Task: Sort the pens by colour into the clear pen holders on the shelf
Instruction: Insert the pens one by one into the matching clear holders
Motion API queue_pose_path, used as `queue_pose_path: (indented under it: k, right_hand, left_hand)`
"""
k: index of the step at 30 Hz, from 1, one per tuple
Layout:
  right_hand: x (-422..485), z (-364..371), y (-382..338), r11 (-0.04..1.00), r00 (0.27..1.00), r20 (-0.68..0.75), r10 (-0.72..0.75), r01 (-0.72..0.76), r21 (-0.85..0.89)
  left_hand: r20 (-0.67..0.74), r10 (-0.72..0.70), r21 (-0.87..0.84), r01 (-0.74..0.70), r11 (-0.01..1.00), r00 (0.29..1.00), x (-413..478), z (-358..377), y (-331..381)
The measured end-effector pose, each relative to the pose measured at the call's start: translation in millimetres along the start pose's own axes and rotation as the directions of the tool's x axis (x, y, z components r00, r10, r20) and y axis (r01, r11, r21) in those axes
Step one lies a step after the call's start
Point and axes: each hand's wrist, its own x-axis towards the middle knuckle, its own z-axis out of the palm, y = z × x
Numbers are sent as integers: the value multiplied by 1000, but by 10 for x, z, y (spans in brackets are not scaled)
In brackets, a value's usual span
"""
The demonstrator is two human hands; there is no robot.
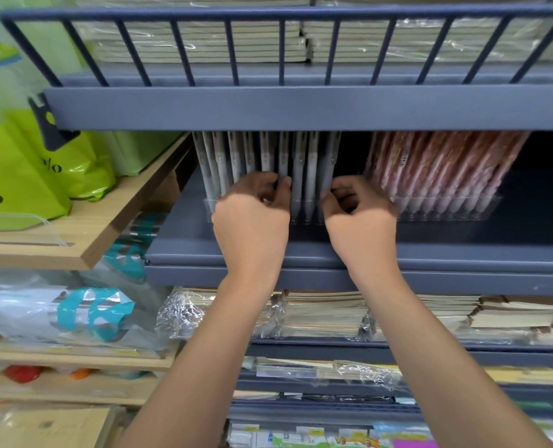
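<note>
Both hands on the mid shelf [197, 250], close together but not touching. Left hand [252, 221]: fingers curled, thumb + fingertips pinching one of the grey pens [301, 169] about mid-row. Right hand [362, 221]: fingers curled at the last pen on the row's right end. Can't tell if it's a real pinch or just contact.

Grey pens stand tip-down in the left clear holder [208, 206]. Pink pens [440, 166] are packed in the right clear holder [462, 210], leaning left. Dark gap between the two sets.

Status, my read: colours look already separated. This looks like straightening/seating, near done.

Risks:
- Pens are packed tight, so pulling or nudging one prob drags its neighbours and the row fans or tips.
- Holder looks light w/ a low front wall. Push too hard and it could slide back or tilt, spilling pens onto the shelf.
- Upper shelf edge [301, 106] hides the pen tops, so a cap snagging under it wouldn't show.
- Motion blur on the pink set, so I can't confirm no stray colour in there.
</note>
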Motion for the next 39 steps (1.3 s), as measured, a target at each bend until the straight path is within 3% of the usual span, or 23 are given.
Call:
queue_pose_path:
  k: [4,9,15,19,22,27,29,33,39]
  right_hand:
    - [-36,-30,-63,1000,999,-33,16,-15,22]
    - [-100,-233,-129,976,984,-116,138,-116,182]
    - [-110,-915,116,976,927,-338,164,-104,189]
    - [114,-1379,381,974,866,-460,193,-114,194]
    - [322,-1567,639,964,900,-374,224,-150,218]
    - [646,-1647,930,952,954,-162,253,-216,215]
    - [689,-1669,1006,947,954,-117,275,-248,203]
    - [663,-1668,1038,959,966,-88,242,-224,171]
    - [640,-1677,1049,970,977,-66,201,-189,152]
  left_hand:
    - [46,-68,-64,71,995,997,-39,-54,40]
    - [143,-25,-205,54,977,989,-158,-177,166]
    - [361,61,-322,63,945,931,-408,-28,343]
    - [426,40,-225,63,972,904,-538,333,427]
    - [401,-10,-115,61,991,916,-593,622,461]
    - [262,-91,-159,136,978,961,-636,897,573]
    - [159,-69,-125,89,988,985,-662,936,631]
    - [60,65,53,-68,996,996,-764,967,781]
    - [55,39,248,-52,967,998,-827,1056,819]
